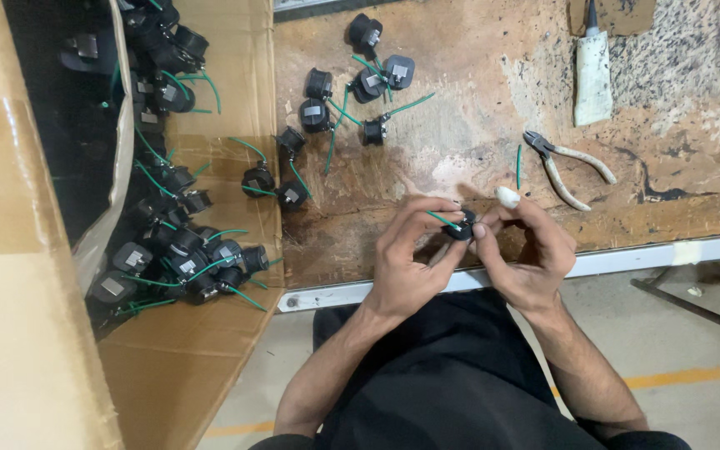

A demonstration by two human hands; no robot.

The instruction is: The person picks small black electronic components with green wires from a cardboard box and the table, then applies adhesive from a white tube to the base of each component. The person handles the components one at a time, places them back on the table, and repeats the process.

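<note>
Black plastic socket part (462, 225) with a green wire (444, 220), pinched between both hands above the near edge of the worn wooden surface (460, 150). Left hand (406, 258) curled, fingertips gripping wire and part. Right hand (527, 250) curled, gripping the part; fingertip bandaged. Cutting pliers (564, 167) just beyond. Similar parts (352, 92) scattered; cardboard box (210, 350) at left.

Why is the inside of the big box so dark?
In the head view, the cardboard box walls shade its inside, so the black parts there blur into shadow; the worn table is evenly lit, and both hands look sharp.
</note>
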